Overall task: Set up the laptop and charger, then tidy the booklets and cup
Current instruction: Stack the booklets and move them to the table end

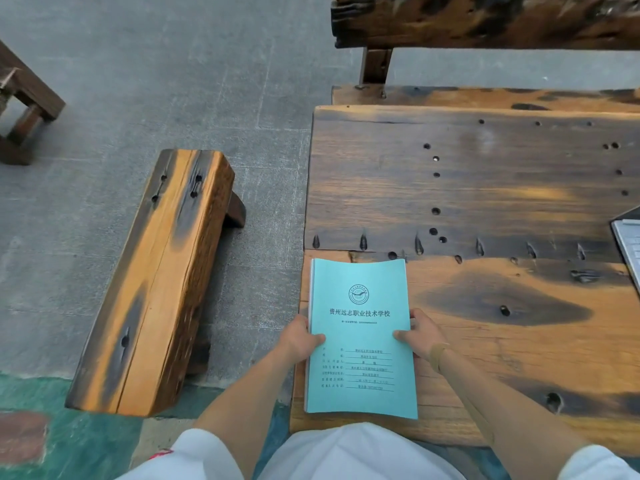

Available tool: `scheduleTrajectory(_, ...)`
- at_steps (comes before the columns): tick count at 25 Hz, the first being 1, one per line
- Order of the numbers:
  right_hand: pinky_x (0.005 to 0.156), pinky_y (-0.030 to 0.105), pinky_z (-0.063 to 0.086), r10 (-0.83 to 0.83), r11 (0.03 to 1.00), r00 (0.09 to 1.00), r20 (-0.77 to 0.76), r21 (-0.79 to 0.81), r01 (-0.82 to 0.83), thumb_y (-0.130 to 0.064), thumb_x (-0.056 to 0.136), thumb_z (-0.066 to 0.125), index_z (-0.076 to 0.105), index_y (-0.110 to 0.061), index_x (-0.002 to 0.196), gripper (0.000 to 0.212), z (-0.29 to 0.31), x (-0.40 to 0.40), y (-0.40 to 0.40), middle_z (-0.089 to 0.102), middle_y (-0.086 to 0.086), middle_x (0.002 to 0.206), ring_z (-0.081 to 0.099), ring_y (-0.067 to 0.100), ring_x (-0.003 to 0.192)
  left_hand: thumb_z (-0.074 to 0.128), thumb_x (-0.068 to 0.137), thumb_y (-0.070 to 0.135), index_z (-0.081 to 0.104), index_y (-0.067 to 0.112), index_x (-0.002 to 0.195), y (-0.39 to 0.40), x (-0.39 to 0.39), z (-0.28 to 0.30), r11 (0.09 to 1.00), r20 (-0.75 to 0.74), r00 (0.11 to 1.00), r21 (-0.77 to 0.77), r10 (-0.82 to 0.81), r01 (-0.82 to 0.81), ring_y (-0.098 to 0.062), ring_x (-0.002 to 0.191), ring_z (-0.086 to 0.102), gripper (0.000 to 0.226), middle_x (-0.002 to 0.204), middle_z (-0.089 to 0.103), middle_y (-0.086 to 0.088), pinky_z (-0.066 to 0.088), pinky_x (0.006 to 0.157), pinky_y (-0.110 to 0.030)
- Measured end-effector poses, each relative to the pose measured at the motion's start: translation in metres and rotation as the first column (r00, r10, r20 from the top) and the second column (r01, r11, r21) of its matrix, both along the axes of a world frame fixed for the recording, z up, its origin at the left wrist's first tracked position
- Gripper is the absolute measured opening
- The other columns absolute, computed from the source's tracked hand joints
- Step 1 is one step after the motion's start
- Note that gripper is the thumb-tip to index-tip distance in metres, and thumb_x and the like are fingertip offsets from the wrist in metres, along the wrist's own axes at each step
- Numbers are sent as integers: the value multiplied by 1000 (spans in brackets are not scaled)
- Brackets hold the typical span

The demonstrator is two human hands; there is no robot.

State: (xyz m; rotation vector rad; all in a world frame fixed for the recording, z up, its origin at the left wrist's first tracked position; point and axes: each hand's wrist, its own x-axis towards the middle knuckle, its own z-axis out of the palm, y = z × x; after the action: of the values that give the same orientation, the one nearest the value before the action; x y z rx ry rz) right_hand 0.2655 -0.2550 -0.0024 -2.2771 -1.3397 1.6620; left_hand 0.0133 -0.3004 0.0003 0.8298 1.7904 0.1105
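1. Booklets lie stacked at the near left corner of the surface; our left hand and right hand clamp the side edges.
2. We judge tidying underway; the laptop sits at the right edge; charger and cup are out of view.
3. The long axis runs away from us, title end farthest.

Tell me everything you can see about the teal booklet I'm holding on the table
The booklet is a thin paper stack with a teal cover, printed with a round emblem, a line of Chinese characters and ruled form lines below. White page edges show along its left side. It lies face up near the wooden table's front left corner, its far edge bowed slightly upward. The left hand grips its left edge and the right hand its right edge, thumbs pressed on the cover.
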Motion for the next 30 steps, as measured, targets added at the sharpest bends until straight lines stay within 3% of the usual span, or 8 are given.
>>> scheduleTrajectory(4, 88, 37, 53, 51, 998, 998, 42, -40, -49, -13, 85, 67, 48, -20, 114, 35, -10, 4, 5, 67, 4, 112, 65, 24, 99, 62, 93, 13, 51, 10, 129, 10, 6, -9, 997, -70, 995, -35, -73, 71, -24, 112, 63, 38, 126, 64, -6, 52, 85, -30)
scheduleTrajectory(8, 84, 33, 52, 109, 993, 990, 94, -60, -104, -18, 85, 67, 51, -17, 124, 42, -16, 7, 5, 68, 3, 117, 65, 23, 101, 60, 87, 15, 52, 17, 128, 16, 6, -15, 983, -160, 972, -84, -174, 162, -22, 96, 67, 42, 114, 68, -3, 57, 75, -31)
scheduleTrajectory(11, 85, 34, 53, 152, 988, 979, 134, -55, -146, -25, 83, 70, 57, -20, 123, 43, -16, 9, 6, 70, 1, 116, 66, 21, 99, 57, 86, 25, 57, 14, 115, 24, 6, -9, 909, -321, 850, -164, -417, 384, -21, 88, 66, 31, 101, 67, -2, 55, 69, -30)
scheduleTrajectory(14, 79, 32, 52, 183, 983, 961, 205, -36, -180, -29, 81, 72, 62, -22, 116, 37, -15, 9, 7, 71, -3, 108, 65, 18, 93, 59, 84, 37, 58, 16, 113, 31, 1, -9, 854, -371, 770, -200, -519, 479, -23, 95, 66, 35, 105, 67, -2, 54, 76, -32)
scheduleTrajectory(16, 74, 29, 47, 135, 990, 966, 220, 14, -142, -28, 82, 71, 62, -20, 117, 36, -13, 8, 12, 69, -2, 107, 62, 18, 93, 61, 84, 43, 59, 18, 114, 35, -3, -12, 870, -385, 781, -174, -492, 462, -22, 96, 65, 39, 108, 65, 0, 54, 77, -32)
scheduleTrajectory(21, 61, 25, 42, -28, 998, 992, 126, 56, 21, -12, 86, 60, 65, -20, 114, 30, -8, -5, 23, 71, -1, 106, 61, 18, 86, 61, 91, 39, 55, 16, 127, 47, -2, -23, 978, -311, 935, 64, -171, 200, -24, 102, 61, 43, 123, 52, -7, 51, 87, -35)
scheduleTrajectory(26, 72, 30, 51, -189, 982, 976, 109, -8, 191, -5, 81, 56, 68, -20, 103, 29, -9, -18, 27, 70, 3, 94, 65, 26, 88, 63, 88, 36, 66, 13, 112, 52, 4, -35, 993, -269, 958, 38, -96, 110, -22, 86, 67, 33, 114, 63, -7, 59, 79, -42)
scheduleTrajectory(30, 62, 26, 43, -212, 976, 969, 131, -28, 217, -7, 80, 57, 67, -11, 97, 20, -8, -24, 33, 69, 8, 94, 61, 27, 83, 60, 88, 29, 67, 15, 109, 50, 2, -35, 985, -298, 944, 44, -144, 165, -21, 80, 67, 26, 107, 65, -8, 59, 71, -37)
